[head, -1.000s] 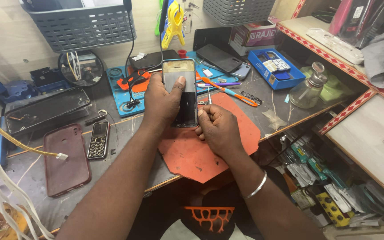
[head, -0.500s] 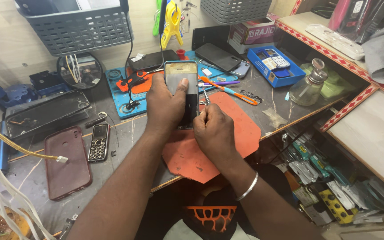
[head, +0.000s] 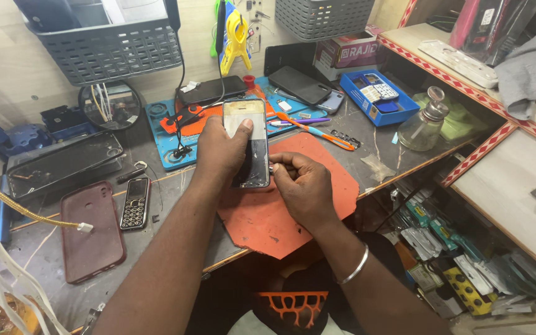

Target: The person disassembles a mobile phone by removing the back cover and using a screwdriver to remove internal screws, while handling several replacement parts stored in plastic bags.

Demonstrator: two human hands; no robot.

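Observation:
My left hand point(head: 221, 149) grips a smartphone point(head: 247, 141) upright over the orange work mat point(head: 293, 205), thumb pressed on its pale upper part; the lower screen is dark and glossy. My right hand point(head: 302, 186) is closed at the phone's right edge, fingertips pinched against its side near the bottom. Whether a small tool sits between those fingers is hidden. A metal bangle point(head: 356, 267) circles my right wrist.
A blue repair mat point(head: 162, 139) with tools lies behind, an orange-handled tool point(head: 317, 133) beside it. A maroon phone case point(head: 91, 232), small keypad phone point(head: 134, 201) and dark tablet point(head: 63, 162) lie left. A glass bottle point(head: 423, 127), blue box point(head: 379, 96) and shelves stand right.
Both hands and the phone have shifted slightly with the camera. My right hand stays pinched at the phone's right edge, now lower along its side.

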